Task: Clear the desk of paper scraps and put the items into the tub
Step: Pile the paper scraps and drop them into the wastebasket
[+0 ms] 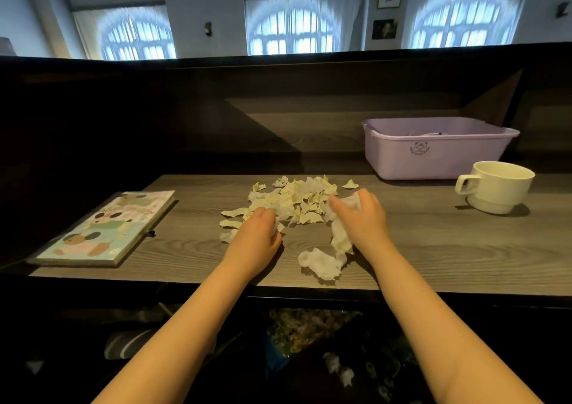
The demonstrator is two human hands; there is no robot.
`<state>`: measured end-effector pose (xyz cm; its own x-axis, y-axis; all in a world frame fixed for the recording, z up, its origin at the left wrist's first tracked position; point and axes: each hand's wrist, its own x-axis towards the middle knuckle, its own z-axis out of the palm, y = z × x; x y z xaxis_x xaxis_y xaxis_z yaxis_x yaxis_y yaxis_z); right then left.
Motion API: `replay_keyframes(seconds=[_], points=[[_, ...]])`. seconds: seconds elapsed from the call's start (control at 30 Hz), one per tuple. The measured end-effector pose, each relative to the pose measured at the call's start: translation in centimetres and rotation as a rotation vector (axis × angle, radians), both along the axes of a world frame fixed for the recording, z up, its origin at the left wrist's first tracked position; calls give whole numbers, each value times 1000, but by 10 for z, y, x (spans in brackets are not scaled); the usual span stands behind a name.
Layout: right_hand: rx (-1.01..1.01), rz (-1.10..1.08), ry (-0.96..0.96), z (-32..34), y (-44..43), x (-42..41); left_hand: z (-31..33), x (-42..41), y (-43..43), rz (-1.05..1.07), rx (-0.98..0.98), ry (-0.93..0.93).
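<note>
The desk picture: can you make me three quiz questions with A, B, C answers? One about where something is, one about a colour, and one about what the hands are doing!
1. Where is the mug?
A. Inside the tub
B. On the desk, right of the scraps
C. On the book

2. What colour is the tub?
A. Purple
B. Green
C. Red

3. What is the right hand doing?
A. Lifting the mug
B. Opening the book
C. Holding crumpled tissue by the scraps

Answers:
1. B: the mug stands on the desk in front of the tub, right of the scraps.
2. A: its walls are pale purple.
3. C: white tissue shows in its fingers; the left hand rests on the scraps, and the book lies closed.
</note>
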<state>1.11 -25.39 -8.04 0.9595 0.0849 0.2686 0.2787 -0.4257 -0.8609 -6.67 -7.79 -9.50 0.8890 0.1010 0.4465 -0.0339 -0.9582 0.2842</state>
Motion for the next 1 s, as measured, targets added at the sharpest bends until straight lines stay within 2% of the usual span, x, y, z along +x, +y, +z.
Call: replay_keyframes(seconds=[0.07,0.17,0.43,0.6,0.7,0.77,0.9,1.0], points=[[-178,4,-85,-3,3,-1,1,-2,0,2,-13,-4],[-217,-33,-175,-5,5,-2,3,-5,-1,-18,-38,-12],[7,-148,-195,-3,-3,-4,7,-9,-3,-30,-190,-116],[158,-211,-174,4,-8,-6,-1,-1,3,-49,-106,-143],[273,-237,-113,6,-9,-7,-1,-1,6,-52,-131,-155],[329,-222,-103,5,-9,-8,1,-3,7,-28,-244,-196],[416,-214,-78,10,-9,-12,8,-8,12,106,-646,-325],[428,-226,-48,17,-5,-14,13,-9,11,133,-812,-333]])
